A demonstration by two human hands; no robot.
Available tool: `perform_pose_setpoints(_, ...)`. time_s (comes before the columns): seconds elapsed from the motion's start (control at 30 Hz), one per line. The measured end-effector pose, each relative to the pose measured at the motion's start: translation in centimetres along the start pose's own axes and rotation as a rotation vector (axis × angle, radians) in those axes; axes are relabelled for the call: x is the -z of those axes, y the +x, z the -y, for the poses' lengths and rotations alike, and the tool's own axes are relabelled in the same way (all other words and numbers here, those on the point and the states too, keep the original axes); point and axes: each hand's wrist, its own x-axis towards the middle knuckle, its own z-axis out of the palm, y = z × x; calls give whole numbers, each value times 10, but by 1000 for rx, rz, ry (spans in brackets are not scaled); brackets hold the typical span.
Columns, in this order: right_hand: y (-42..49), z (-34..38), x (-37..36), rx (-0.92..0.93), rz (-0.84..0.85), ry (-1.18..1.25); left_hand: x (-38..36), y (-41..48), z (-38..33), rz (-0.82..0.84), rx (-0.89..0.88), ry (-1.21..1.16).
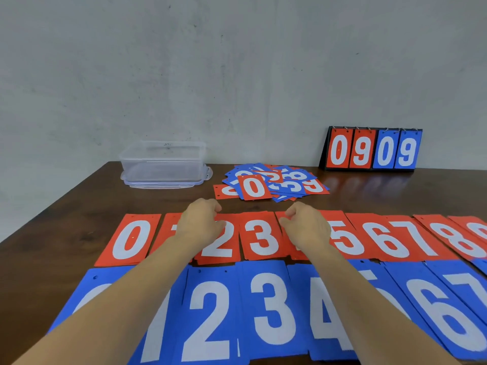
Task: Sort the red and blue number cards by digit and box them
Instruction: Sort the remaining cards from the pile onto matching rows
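While my left hand (200, 219) and right hand (307, 226) hang loosely curled and empty over the red row (261, 238), with the blue row (271, 306) nearer me, I judge the sorting partly done: a mixed pile (274, 184) waits behind, and the clear box (163, 164) holds no cards yet.

Left hand (200, 222) hides the second red card (168, 229).

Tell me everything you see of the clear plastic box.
The clear plastic box is rectangular, round-cornered, translucent and looks empty. A lid or rim with a clip flap shows at its base. It sits on the wooden table, far left near the wall, apart from the loose card pile. Only the table touches it.
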Motion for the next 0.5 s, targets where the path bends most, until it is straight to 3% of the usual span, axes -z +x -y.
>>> perform_pose_setpoints(0.33, 88, -43, 2, 130, -13, -128, -37, 63, -46, 21, -99, 181)
perform_pose_setpoints(0.5, 136, -44, -3, 326, 141, -252, -62, 97, -67, 108, -101, 243)
